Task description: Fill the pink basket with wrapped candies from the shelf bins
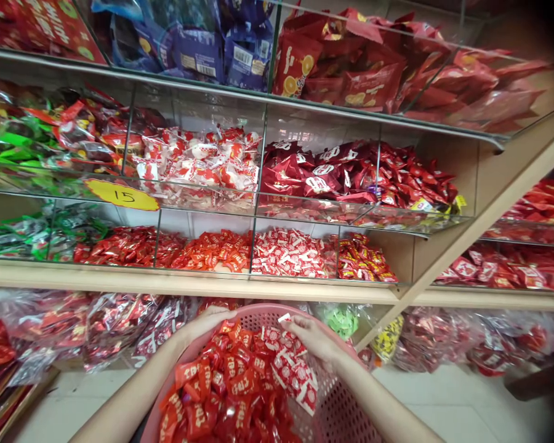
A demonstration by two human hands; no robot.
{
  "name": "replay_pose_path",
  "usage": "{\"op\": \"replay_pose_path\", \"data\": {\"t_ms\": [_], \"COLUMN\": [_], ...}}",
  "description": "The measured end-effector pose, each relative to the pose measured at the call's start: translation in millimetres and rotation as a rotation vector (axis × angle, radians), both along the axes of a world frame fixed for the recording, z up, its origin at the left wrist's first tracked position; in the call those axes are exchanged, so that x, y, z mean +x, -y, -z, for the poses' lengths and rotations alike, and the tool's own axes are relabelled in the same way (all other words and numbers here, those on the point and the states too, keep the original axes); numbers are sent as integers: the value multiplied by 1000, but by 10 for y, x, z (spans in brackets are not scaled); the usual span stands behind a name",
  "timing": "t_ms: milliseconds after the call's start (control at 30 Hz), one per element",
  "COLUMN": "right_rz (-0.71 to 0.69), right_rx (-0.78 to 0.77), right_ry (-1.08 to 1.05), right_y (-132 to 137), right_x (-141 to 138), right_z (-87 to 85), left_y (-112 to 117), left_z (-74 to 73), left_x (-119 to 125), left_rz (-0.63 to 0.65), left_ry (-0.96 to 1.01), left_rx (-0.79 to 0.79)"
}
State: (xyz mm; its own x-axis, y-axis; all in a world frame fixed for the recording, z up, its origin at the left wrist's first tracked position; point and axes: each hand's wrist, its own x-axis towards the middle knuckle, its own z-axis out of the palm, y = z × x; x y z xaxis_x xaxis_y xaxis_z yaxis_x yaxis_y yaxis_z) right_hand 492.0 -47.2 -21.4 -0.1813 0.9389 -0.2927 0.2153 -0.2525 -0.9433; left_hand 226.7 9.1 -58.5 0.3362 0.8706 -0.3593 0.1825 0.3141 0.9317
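Note:
A pink plastic basket (337, 406) sits low in front of me, heaped with red wrapped candies (226, 387) and red-and-white wrapped candies (290, 369). My left hand (207, 323) rests on the basket's far rim, fingers curled over the red candies. My right hand (311, 335) lies over the far right side of the pile, fingers pinched on a red-and-white candy at its top. Both forearms reach in from below.
Glass-fronted shelves (258, 209) hold bins of red, red-and-white and green candies; a yellow tag marked 15 (120, 195) hangs at the left. Clear bags of candy (115, 326) line the floor under the wooden shelf edge (189, 284).

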Motion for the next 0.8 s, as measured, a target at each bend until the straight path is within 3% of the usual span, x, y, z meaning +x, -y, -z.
{"op": "replay_pose_path", "data": {"t_ms": [167, 367, 533, 800], "right_rz": [18, 67, 102, 194], "right_rx": [-3, 41, 32, 133], "right_ry": [161, 196, 183, 147], "right_y": [-67, -145, -169, -189], "right_x": [85, 102, 93, 104], "right_z": [172, 348, 348, 342], "left_y": [-13, 26, 50, 96], "left_z": [-8, -106, -152, -167], "left_x": [19, 21, 33, 59], "left_rz": [24, 41, 53, -104], "left_ry": [-6, -26, -33, -98], "left_rx": [40, 54, 50, 75]}}
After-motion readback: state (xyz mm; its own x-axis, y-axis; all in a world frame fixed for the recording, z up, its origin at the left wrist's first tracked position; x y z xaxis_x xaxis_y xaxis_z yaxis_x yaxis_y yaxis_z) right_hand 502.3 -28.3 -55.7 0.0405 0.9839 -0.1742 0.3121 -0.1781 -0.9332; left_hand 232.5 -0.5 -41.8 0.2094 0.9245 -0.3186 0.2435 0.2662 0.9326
